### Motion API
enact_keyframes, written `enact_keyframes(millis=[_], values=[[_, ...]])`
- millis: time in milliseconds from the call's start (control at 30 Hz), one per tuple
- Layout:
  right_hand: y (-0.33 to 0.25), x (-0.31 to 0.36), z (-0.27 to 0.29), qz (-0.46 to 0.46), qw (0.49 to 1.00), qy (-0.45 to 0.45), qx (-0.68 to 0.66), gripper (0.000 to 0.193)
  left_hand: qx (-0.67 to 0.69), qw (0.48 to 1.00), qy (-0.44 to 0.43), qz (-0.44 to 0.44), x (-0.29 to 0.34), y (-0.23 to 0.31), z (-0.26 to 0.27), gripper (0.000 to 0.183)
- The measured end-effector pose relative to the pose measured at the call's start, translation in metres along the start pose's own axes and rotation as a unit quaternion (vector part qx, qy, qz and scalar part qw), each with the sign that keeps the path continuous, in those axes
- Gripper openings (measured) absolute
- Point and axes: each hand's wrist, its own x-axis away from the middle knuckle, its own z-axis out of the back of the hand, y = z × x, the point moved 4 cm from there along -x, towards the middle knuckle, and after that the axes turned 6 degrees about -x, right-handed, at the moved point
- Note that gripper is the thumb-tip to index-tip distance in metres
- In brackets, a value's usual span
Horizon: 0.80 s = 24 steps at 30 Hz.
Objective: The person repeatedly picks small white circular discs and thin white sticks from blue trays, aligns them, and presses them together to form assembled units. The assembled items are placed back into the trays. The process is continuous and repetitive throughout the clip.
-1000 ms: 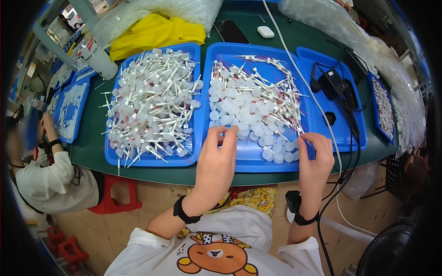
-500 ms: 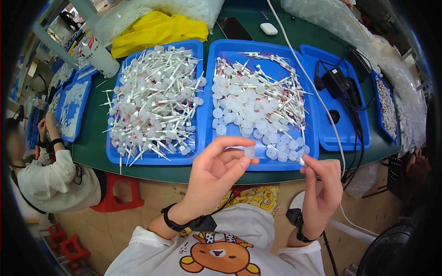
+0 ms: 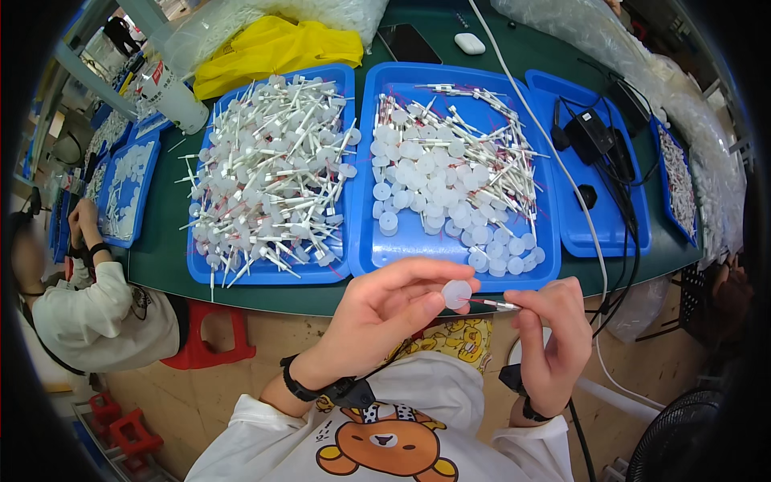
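Note:
Just beyond the table's near edge, my left hand (image 3: 393, 309) pinches a frosted white plastic disc (image 3: 457, 294) between thumb and fingers. My right hand (image 3: 556, 333) grips a thin white stick-like part (image 3: 496, 304) with a red wire, its tip pointing left at the disc's face. The wire end meets the disc's middle; whether it has gone through I cannot tell. Ahead of my hands is a blue tray (image 3: 401, 251) of loose discs and white sticks with red wires. The blue tray (image 3: 321, 274) to its left is heaped with discs and sticks joined together.
At the right, another blue tray (image 3: 574, 237) holds black adapters and cables, and a white cable (image 3: 554, 145) crosses in front. A phone (image 3: 409, 44), white earbud case (image 3: 469, 43) and yellow bag (image 3: 277, 55) lie at the back. A co-worker (image 3: 104, 313) sits at left.
My right hand has brought the stick part left to the disc. My left hand has shifted slightly right and nearer me, turning the disc's flat face into view.

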Motion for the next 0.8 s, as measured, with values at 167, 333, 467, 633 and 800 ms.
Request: enact_keyframes(millis=[167, 333, 467, 633, 800], values=[[0.0, 0.002, 0.002, 0.002, 1.0, 0.013, 0.025, 0.024, -0.004, 1.0, -0.028, -0.003, 0.0, 0.001, -0.001, 0.032], [-0.006, 0.004, 0.002, 0.029, 0.996, 0.022, 0.086, 0.029, -0.012, 1.0, -0.01, -0.025, -0.001, 0.001, -0.001, 0.033], [-0.008, 0.007, 0.001, 0.075, 0.989, 0.017, 0.126, 0.038, -0.046, 0.998, 0.022, -0.046, -0.002, -0.003, 0.003, 0.033], [-0.009, 0.008, -0.002, 0.092, 0.984, 0.01, 0.151, 0.043, -0.044, 0.998, 0.025, -0.028, -0.002, -0.004, 0.005, 0.034], [-0.008, 0.008, -0.004, 0.098, 0.983, 0.013, 0.154, 0.043, -0.049, 0.998, 0.028, -0.013, -0.002, -0.005, 0.007, 0.033]])
